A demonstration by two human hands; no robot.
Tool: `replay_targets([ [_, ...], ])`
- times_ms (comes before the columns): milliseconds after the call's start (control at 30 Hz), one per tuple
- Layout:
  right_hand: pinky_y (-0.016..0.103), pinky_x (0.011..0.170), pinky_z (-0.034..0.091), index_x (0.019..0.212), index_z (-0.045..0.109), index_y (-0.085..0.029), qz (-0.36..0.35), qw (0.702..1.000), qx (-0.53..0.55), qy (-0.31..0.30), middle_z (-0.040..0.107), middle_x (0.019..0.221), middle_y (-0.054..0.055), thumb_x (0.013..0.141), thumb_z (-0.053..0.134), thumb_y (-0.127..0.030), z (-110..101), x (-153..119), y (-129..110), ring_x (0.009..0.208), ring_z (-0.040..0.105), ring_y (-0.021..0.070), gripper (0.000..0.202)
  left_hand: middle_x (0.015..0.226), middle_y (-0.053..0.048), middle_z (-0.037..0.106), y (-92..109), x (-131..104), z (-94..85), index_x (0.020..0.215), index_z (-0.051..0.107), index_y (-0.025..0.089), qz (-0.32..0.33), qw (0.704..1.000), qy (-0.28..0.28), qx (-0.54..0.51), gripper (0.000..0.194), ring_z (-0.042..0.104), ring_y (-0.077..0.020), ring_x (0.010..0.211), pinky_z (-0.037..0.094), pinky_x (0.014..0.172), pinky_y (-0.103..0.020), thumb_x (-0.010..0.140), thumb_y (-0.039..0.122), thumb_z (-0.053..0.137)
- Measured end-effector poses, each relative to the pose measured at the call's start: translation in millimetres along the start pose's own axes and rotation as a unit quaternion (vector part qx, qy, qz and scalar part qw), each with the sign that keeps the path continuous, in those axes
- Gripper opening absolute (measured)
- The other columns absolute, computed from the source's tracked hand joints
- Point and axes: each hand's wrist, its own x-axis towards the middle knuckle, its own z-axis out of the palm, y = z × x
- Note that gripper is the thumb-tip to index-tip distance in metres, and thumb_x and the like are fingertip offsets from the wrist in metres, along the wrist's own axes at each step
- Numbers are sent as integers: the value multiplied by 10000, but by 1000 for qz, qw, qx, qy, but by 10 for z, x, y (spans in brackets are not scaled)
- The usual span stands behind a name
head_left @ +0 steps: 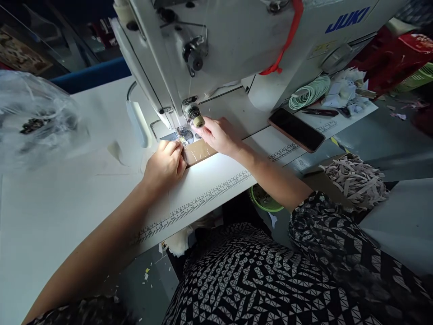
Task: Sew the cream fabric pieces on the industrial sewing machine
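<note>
Under the lit needle area of a white sewing machine (230,54), my left hand (165,163) is closed at the left of the needle plate (186,136), fingertips pressed together by the presser foot. What those fingers pinch is too small to make out. My right hand (216,134) is at the right of the needle, thumb and fingers closed beside the round tension knob (198,121), partly hidden behind it; its grip cannot be made out. Between both hands lies a brown flat panel (200,152) at the machine bed.
A black phone (297,129) lies on the white table (111,194) at the right, near a coil of pale green cord (309,92), dark snips (320,112) and scraps. Clear plastic (34,117) sits at the left. Below right is a box of fabric strips (358,180).
</note>
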Motion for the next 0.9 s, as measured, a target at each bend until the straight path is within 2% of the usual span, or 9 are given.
replay_targets([
  [233,286,717,370,1029,649,-184,-9,1000,4,7,701,886,47,1129,370,-398,103,56,32,789,619,170,365,1217,-134,697,-52,21,14,1267,632,209,-14,1000,24,-3,383,624,-317,1104,562,930,-474,936,208,440],
  [400,309,796,392,1017,654,-208,-5,999,-37,7,707,905,51,1126,362,-437,119,116,80,818,624,188,387,1185,-139,703,-38,41,-3,1230,641,212,-31,999,2,-22,366,625,-320,1097,565,916,-483,929,208,433],
  [533,323,833,395,1026,673,-184,4,999,-40,16,701,828,48,1110,409,-417,83,37,67,779,617,187,363,1221,-152,688,-23,67,-83,1203,636,198,-39,999,20,2,332,614,-332,1142,549,938,-499,928,216,450],
  [633,312,767,385,1017,684,-158,6,1000,-8,20,687,793,40,1077,466,-342,49,-63,19,733,587,173,291,1151,-189,676,-46,69,-194,1089,645,163,-103,993,12,57,248,616,-346,1065,551,831,-486,914,266,502],
  [733,297,697,366,961,682,-158,-5,999,44,-26,682,823,39,1017,507,-229,21,-194,-103,728,551,162,198,904,-128,667,-105,61,-316,909,642,172,-198,978,-33,53,208,629,-275,852,517,723,-402,926,291,473],
  [833,295,720,395,902,665,-163,-3,995,61,-80,680,927,66,967,562,-190,17,-321,-296,837,571,183,125,722,-45,629,-148,50,-448,804,644,196,-262,962,-57,-41,203,592,-202,674,475,683,-339,883,324,506],
  [900,310,789,428,927,665,-159,16,994,52,-94,675,1026,94,972,601,-254,36,-370,-439,943,589,215,123,627,-13,599,-132,26,-549,716,638,205,-292,944,-72,-140,219,559,-173,595,463,641,-312,829,372,553],
])
